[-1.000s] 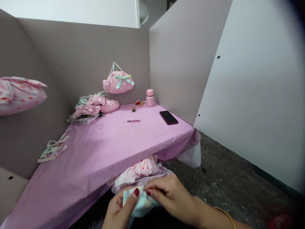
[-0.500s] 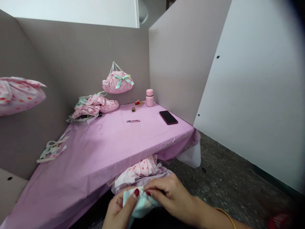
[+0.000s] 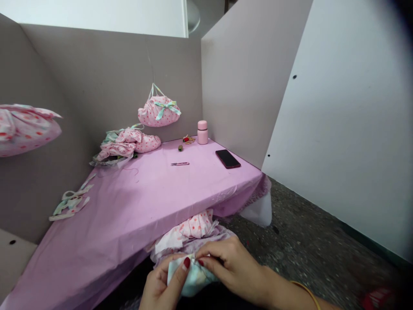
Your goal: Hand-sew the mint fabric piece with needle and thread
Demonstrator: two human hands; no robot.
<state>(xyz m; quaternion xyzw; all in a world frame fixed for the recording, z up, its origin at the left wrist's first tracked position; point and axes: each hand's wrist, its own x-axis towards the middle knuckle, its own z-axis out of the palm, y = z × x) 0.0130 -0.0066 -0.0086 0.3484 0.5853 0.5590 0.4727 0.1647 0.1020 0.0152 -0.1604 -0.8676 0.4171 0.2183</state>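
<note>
Low in front of me, my left hand [image 3: 166,282] is closed on a pale blue-green piece of fabric [image 3: 195,280], the thumb pressing on its upper edge. My right hand [image 3: 229,267] pinches thumb and forefinger together at the same edge, close beside the left thumb. What is between those fingertips is too small to make out. A thin dark line, like thread, runs over the fabric near them. Just beyond my hands, pink dotted fabric [image 3: 196,226] lies in crumpled clear plastic below the table's front edge.
On the pink-covered table [image 3: 155,189] are thread snips [image 3: 180,163], a thread spool [image 3: 180,148], a phone [image 3: 227,159] and a pink bottle [image 3: 202,132]. Dotted fabric pieces [image 3: 129,142] and ribbon strips [image 3: 71,202] lie left. A dotted pouch [image 3: 159,113] hangs behind. Partitions [image 3: 248,86] enclose the table.
The left thumb and the fabric have shifted very slightly to the right. My right hand stays almost in place, still pinching at the fabric's edge.
</note>
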